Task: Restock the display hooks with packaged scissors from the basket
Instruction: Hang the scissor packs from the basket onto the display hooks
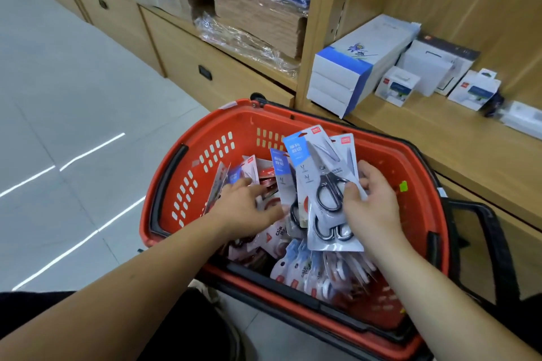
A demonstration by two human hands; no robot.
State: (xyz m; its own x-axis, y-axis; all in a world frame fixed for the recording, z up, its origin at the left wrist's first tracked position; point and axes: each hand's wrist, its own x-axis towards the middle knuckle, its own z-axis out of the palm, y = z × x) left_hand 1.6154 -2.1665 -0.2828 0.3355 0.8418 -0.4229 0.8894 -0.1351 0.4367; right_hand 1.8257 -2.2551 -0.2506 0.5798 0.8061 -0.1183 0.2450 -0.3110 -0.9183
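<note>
Packaged scissors (321,176), deli tag (316,129), gripped by right hand (372,205) fingers, left hand (246,208) fingers straight

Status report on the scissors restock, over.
Right hand grips scissor packs above the basket. Left hand flat on loose packs inside. Display hooks out of view.

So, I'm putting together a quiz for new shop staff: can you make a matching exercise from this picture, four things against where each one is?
Things:
1. scissors pack
2. left hand
3. blue-and-white boxes
4. green sticker

Places:
A. on the wooden shelf
B. stuck to the basket wall
C. gripped by the right hand
D. down inside the basket

Pairs: 1-C, 2-D, 3-A, 4-B
</note>
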